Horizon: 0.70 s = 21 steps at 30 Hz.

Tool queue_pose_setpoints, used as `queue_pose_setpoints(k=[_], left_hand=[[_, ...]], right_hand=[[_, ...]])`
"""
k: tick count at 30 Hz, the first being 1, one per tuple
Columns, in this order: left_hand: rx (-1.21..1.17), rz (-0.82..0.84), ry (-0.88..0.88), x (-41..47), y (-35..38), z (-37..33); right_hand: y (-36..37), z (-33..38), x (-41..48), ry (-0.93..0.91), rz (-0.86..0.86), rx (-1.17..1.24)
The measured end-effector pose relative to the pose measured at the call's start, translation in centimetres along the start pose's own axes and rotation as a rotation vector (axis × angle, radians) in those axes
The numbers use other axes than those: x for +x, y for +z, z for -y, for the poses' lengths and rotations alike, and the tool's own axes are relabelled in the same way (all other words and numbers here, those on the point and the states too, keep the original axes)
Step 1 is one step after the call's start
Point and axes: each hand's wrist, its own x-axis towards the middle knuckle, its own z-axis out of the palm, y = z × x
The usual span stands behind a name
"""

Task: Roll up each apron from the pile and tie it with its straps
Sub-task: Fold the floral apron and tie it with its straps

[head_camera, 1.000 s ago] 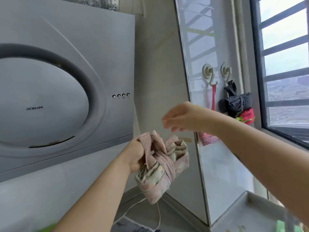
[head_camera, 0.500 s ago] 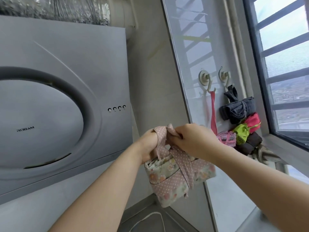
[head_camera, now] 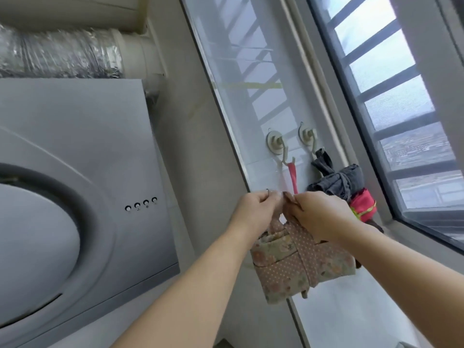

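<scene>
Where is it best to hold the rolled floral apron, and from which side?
Pinch the dotted strap loop standing up from the rolled apron, coming from above with fingers on either side, as the left hand and right hand do. The bundle hangs tied below, so the loop carries it.

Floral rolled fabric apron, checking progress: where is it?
Head view, lower centre: apron held by left hand and right hand, below the cream wall hooks.

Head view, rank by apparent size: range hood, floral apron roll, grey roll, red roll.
range hood
floral apron roll
grey roll
red roll, partly hidden
The floral roll is nearer the camera, so its lead is unsure.
</scene>
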Motion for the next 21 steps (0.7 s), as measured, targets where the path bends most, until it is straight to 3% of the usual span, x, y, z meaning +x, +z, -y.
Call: queue_pose_setpoints(k=[5,9,12,16,21], left_hand=[[-0.017,-0.115,0.106,2.2,2.1,-1.0],[0.059,-0.162,0.147,5.3,2.3,-1.8],[0.165,-0.153,0.206,7.3,2.0,-2.7],[0.276,-0.158,0.295,9.7,1.8,-3.4],[0.392,-0.151,0.347,11.6,2.6,-3.7]], right_hand=[[-1.0,-2.2,4.0,-0.062,0.025,-0.015],[-1.5,-3.6,7.7,-0.049,0.016,0.353],[-1.5,-4.7,9.3,-0.008,-0.096,0.654],[-1.2,-5.7,11.0,0.076,-0.258,0.729],[-1.3,-6.3,12.2,0.168,-0.216,0.853]])
